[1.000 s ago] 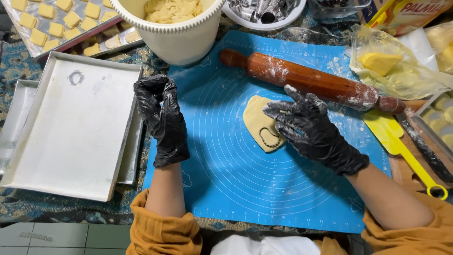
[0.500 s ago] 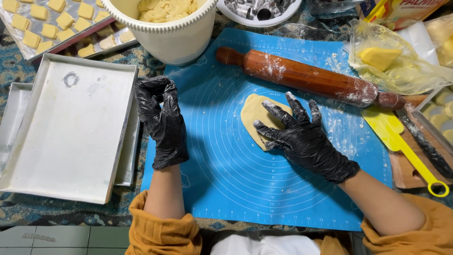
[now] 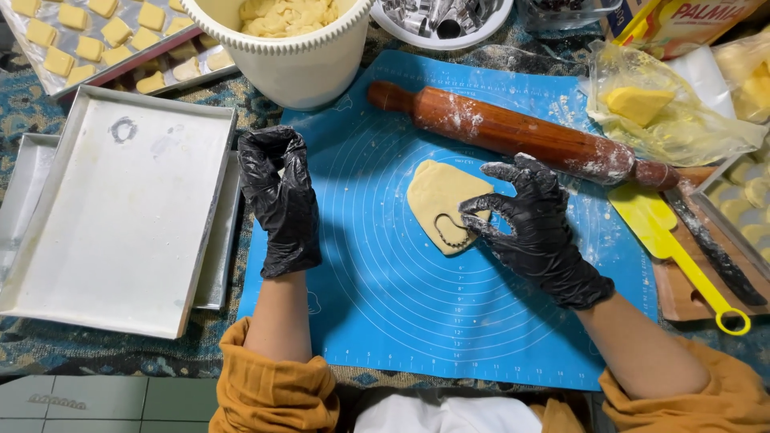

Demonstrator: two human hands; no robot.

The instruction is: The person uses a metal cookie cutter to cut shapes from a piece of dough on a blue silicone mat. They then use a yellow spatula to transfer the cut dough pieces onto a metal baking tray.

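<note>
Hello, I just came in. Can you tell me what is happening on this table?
A person in black gloves is cutting biscuit dough. The right hand presses a small metal cookie cutter into a flat pale piece of dough on a blue silicone baking mat. The left hand rests at the mat's left edge, beside an empty metal baking tray. A floured wooden rolling pin lies behind the dough, and a white bucket of dough stands further back.

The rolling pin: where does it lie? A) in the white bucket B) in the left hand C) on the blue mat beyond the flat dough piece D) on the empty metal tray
C: the rolling pin lies slantwise on the blue mat, beyond the dough piece, with neither gloved hand on it.
</note>
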